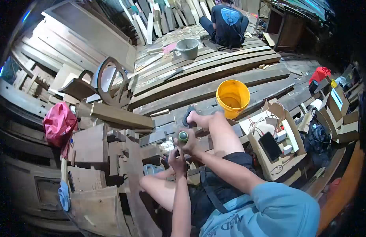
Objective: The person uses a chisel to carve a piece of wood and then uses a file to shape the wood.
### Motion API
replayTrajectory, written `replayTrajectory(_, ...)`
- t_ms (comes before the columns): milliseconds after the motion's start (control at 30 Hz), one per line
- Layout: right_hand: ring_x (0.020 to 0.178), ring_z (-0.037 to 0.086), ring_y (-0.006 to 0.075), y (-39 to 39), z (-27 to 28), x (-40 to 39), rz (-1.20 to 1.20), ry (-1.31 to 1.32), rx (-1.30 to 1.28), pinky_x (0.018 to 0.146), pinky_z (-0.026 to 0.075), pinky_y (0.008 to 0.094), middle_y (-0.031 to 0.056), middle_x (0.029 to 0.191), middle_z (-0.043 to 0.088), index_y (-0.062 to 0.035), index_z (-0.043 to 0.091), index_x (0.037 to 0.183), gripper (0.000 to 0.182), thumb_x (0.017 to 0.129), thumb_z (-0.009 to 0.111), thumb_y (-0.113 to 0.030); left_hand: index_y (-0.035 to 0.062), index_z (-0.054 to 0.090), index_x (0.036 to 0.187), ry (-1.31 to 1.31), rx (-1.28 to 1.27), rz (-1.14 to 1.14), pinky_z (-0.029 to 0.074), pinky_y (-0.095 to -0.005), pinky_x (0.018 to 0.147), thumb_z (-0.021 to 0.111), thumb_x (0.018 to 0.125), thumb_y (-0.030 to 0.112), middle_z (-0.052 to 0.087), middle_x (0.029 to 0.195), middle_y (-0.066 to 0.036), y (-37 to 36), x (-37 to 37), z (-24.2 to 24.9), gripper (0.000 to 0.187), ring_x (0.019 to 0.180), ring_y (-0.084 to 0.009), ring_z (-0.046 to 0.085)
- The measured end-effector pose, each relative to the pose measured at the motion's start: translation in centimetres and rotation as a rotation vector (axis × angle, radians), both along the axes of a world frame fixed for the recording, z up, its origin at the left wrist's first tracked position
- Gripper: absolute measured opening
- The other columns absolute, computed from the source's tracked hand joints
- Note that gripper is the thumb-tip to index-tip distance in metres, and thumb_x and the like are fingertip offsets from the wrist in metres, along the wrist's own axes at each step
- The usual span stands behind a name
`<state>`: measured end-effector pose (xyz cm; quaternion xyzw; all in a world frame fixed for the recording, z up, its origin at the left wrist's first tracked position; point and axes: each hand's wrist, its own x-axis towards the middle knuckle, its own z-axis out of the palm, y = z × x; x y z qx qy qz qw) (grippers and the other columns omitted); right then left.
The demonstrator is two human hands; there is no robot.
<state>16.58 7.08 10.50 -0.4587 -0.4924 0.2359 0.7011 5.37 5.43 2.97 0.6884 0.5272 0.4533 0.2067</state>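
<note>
My right hand (189,144) is wrapped round a tool with a round green end (183,136), which points up toward the camera. What the rest of that tool looks like is hidden by my fingers. Just below and to the left, my left hand (177,161) is closed with its fingers pinched together close to my right hand. Something small and dark shows at its fingertips, too small to name. Both hands are between my bent knees, above pale shavings or scraps (166,146) on the wooden boards.
A yellow bucket (233,98) stands beyond my right knee. A cardboard box (266,170) with a phone (270,146) and cables sits on my right. Wooden blocks (88,148) and a pink bag (59,124) are on the left. Farther off are a grey bucket (187,49) and a seated person (229,25).
</note>
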Motion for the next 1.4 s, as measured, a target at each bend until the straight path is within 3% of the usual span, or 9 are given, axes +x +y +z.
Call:
replayTrajectory(133, 0.052, 0.046, 0.015, -0.2, 0.9, -0.6, -0.062, 0.195, 0.059, 0.05, 0.039, 0.0304, 0.0083, 0.058, 0.049, -0.0025, 0.052, 0.068, 0.018, 0.064, 0.063, -0.016, -0.0009, 0.059, 0.082, 0.043, 0.043, 0.049, 0.042, -0.0317, 0.056, 0.061, 0.08, 0.008, 0.057, 0.071, -0.012, -0.6, 0.1, 0.8, 0.009, 0.06, -0.0208, 0.051)
replayTrajectory(167, 0.052, 0.045, 0.0149, -0.5, 0.8, 0.2, 0.061, 0.107, -0.074, 0.05, 0.039, 0.0303, 0.0082, 0.058, 0.049, -0.0024, 0.051, 0.067, 0.018, 0.063, 0.063, -0.015, -0.0009, 0.059, 0.082, 0.035, 0.037, 0.048, 0.043, -0.0317, 0.057, 0.061, 0.08, 0.008, 0.057, 0.072, -0.012, -0.8, -0.2, 0.5, 0.009, 0.061, -0.021, 0.052)
replayTrajectory(267, 0.05, 0.045, 0.0161, 0.5, -1.3, -0.2, -0.116, -0.012, 0.044, 0.049, 0.038, 0.0305, 0.0072, 0.053, 0.045, -0.0029, 0.049, 0.063, 0.02, 0.065, 0.064, -0.016, -0.0005, 0.058, 0.08, -0.062, 0.009, 0.021, 0.044, -0.0325, 0.058, 0.062, 0.079, 0.008, 0.058, 0.073, -0.013, -0.3, 0.3, 0.4, 0.009, 0.062, -0.023, 0.055)
replayTrajectory(367, 0.049, 0.047, 0.0175, -0.5, 1.6, 0.8, 0.084, 0.043, -0.017, 0.049, 0.039, 0.031, 0.008, 0.053, 0.046, -0.0031, 0.049, 0.064, 0.021, 0.066, 0.064, -0.018, -0.0001, 0.058, 0.079, 0.029, 0.07, -0.01, 0.045, -0.0338, 0.059, 0.062, 0.078, 0.007, 0.059, 0.073, -0.014, -0.5, -0.5, 0.1, 0.008, 0.063, -0.0256, 0.057)
replayTrajectory(667, 0.047, 0.046, 0.0184, -0.1, 0.7, 0.4, 0.05, 0.08, 0.02, 0.048, 0.037, 0.0307, 0.0074, 0.053, 0.045, -0.004, 0.047, 0.063, 0.02, 0.067, 0.062, -0.016, -0.0008, 0.058, 0.077, -0.018, -0.026, 0.04, 0.045, -0.0353, 0.059, 0.067, 0.075, 0.014, 0.059, 0.072, -0.014, -0.1, -0.3, 0.0, 0.017, 0.064, -0.0276, 0.057)
replayTrajectory(800, 0.049, 0.045, 0.0188, -0.6, 1.8, 0.2, 0.047, 0.072, 0.007, 0.049, 0.038, 0.0315, 0.0082, 0.054, 0.046, -0.0035, 0.046, 0.063, 0.024, 0.067, 0.063, -0.02, -0.0004, 0.058, 0.076, 0.183, -0.079, 0.079, 0.045, -0.0365, 0.06, 0.065, 0.075, 0.014, 0.059, 0.07, -0.014, -0.6, -0.7, 0.0, 0.016, 0.063, -0.0279, 0.057)
replayTrajectory(900, 0.049, 0.045, 0.0184, 0.0, 0.9, 0.2, 0.032, 0.079, -0.014, 0.049, 0.038, 0.0313, 0.008, 0.054, 0.046, -0.0036, 0.047, 0.063, 0.027, 0.067, 0.064, -0.023, -0.001, 0.057, 0.073, -0.049, -0.067, 0.094, 0.045, -0.0364, 0.059, 0.064, 0.075, 0.011, 0.058, 0.068, -0.016, -0.3, -0.2, 0.8, 0.014, 0.061, -0.029, 0.057)
replayTrajectory(967, 0.053, 0.047, 0.0121, -0.3, 1.3, 0.4, 0.08, 0.023, 0.034, 0.051, 0.038, 0.0272, 0.0036, 0.056, 0.048, -0.0032, 0.048, 0.065, 0.01, 0.067, 0.057, -0.007, -0.0011, 0.056, 0.073, -0.027, -0.019, 0.067, 0.044, -0.0363, 0.058, 0.063, 0.075, 0.01, 0.057, 0.067, -0.016, -0.4, 0.0, 0.5, 0.013, 0.061, -0.0287, 0.056)
replayTrajectory(1400, 0.048, 0.049, 0.0165, -0.5, 2.4, 0.5, 0.058, -0.045, 0.052, 0.048, 0.038, 0.0302, 0.0082, 0.052, 0.047, -0.0029, 0.047, 0.062, 0.015, 0.066, 0.059, -0.011, -0.0009, 0.052, 0.073, -0.03, -0.09, 0.065, 0.042, -0.0356, 0.055, 0.06, 0.07, 0.001, 0.054, 0.064, -0.015, -0.5, 0.0, 0.3, 0.009, 0.057, -0.0271, 0.053)
